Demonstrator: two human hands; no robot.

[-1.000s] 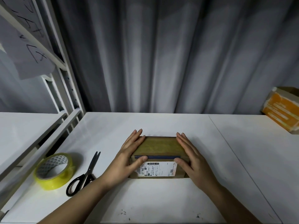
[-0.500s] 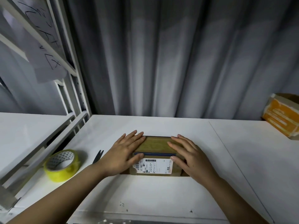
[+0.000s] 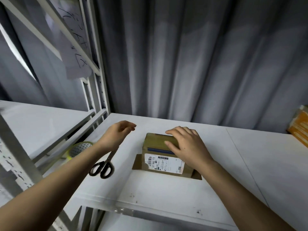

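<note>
So the cardboard box (image 3: 158, 144) sits on the white worktop (image 3: 166, 190), with its label facing the person. The right hand (image 3: 186, 147) still lies flat on top of the box, fingers spread. The left hand (image 3: 116, 135) was on the box half a second ago. Now it hangs left of the box, loosely curled and holding nothing. Scissors (image 3: 104, 165) and a yellow tape roll (image 3: 78, 149) lie further left of the box.
</note>
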